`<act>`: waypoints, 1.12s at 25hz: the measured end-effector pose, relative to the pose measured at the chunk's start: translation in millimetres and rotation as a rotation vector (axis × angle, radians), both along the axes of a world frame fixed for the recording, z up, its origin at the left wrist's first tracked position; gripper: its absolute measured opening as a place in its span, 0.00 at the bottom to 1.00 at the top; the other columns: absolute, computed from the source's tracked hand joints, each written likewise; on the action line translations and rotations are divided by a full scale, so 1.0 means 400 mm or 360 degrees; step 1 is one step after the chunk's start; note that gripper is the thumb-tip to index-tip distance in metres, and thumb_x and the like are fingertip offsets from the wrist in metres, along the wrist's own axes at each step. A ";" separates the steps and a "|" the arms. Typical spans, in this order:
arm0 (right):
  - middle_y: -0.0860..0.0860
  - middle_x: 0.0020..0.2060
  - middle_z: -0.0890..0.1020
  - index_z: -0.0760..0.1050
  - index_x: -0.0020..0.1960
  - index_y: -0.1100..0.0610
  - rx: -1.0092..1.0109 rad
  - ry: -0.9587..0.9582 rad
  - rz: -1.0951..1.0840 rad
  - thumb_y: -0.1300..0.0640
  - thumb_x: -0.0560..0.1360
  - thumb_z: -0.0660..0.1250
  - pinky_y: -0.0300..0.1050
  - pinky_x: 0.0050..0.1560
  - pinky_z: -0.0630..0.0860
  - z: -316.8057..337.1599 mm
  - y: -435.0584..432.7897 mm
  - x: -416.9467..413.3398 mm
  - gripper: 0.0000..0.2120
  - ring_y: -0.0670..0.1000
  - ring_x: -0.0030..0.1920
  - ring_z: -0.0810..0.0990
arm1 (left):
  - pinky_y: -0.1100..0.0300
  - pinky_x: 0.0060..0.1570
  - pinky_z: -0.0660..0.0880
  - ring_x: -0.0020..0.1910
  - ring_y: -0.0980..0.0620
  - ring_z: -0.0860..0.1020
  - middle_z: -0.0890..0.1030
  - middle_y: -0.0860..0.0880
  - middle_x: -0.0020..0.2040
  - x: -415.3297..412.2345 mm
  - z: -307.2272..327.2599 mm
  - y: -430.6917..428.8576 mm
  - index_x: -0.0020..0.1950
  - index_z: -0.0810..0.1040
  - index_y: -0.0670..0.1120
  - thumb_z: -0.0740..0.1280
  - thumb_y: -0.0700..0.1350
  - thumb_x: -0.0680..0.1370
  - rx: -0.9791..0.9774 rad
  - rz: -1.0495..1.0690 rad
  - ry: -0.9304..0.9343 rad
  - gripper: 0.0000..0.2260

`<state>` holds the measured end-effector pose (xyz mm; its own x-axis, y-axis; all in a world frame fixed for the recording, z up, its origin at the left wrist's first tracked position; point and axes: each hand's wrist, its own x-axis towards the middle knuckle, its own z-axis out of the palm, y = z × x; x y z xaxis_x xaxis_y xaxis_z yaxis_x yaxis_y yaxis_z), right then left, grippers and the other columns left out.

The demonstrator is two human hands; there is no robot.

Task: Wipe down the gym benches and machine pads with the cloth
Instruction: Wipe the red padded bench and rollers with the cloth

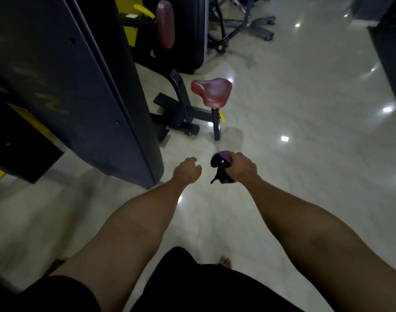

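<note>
My right hand (243,168) grips a bunched purple and black cloth (221,164) held out over the floor. My left hand (188,171) hangs beside it, fingers loosely curled, holding nothing. Ahead of both hands stands a maroon padded seat (211,92) on a black post. Farther back, a maroon back pad (165,24) stands upright on the same machine. Both hands are short of the seat and touch no pad.
A tall dark panel (84,86) of a machine stands close on the left, with yellow parts (129,28) behind it. The black base frame (176,113) lies on the floor. Another machine's legs (248,23) sit at the back. Glossy pale floor (305,131) spreads to the right.
</note>
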<state>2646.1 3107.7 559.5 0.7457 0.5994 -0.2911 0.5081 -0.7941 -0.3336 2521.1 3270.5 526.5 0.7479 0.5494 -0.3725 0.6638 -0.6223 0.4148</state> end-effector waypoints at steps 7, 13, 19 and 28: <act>0.55 0.59 0.75 0.69 0.72 0.48 0.0007 -0.0001 0.0130 0.50 0.74 0.68 0.53 0.57 0.77 -0.011 0.194 0.321 0.27 0.61 0.59 0.78 | 0.49 0.69 0.67 0.71 0.42 0.70 0.68 0.44 0.75 0.268 -0.018 0.152 0.78 0.65 0.46 0.57 0.51 0.84 0.0020 0.0074 0.0066 0.23; 0.55 0.60 0.77 0.71 0.72 0.48 0.0132 -0.0011 0.0211 0.53 0.74 0.68 0.52 0.55 0.77 0.016 0.465 0.563 0.25 0.61 0.59 0.79 | 0.49 0.71 0.66 0.72 0.42 0.69 0.68 0.43 0.75 0.521 0.020 0.417 0.77 0.67 0.45 0.58 0.52 0.84 0.0062 0.0204 0.0001 0.22; 0.55 0.65 0.76 0.69 0.73 0.50 0.0373 -0.0044 0.0267 0.54 0.76 0.67 0.57 0.61 0.77 0.143 0.774 0.762 0.25 0.62 0.63 0.78 | 0.48 0.69 0.68 0.71 0.41 0.70 0.70 0.42 0.74 0.714 0.178 0.718 0.75 0.68 0.44 0.57 0.52 0.84 0.0180 0.0370 -0.0189 0.22; 0.54 0.68 0.72 0.65 0.76 0.47 0.0709 -0.0093 0.0314 0.55 0.77 0.64 0.54 0.62 0.74 0.266 1.204 1.085 0.28 0.62 0.64 0.75 | 0.50 0.67 0.70 0.70 0.43 0.72 0.71 0.44 0.73 1.024 0.323 1.104 0.76 0.68 0.46 0.56 0.53 0.84 0.0298 0.0612 -0.0433 0.22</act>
<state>3080.3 3589.5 666.0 0.6130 0.7874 0.0647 0.6625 -0.4676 -0.5852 2930.8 3712.0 655.6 0.5343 0.8431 -0.0609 0.7430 -0.4341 0.5094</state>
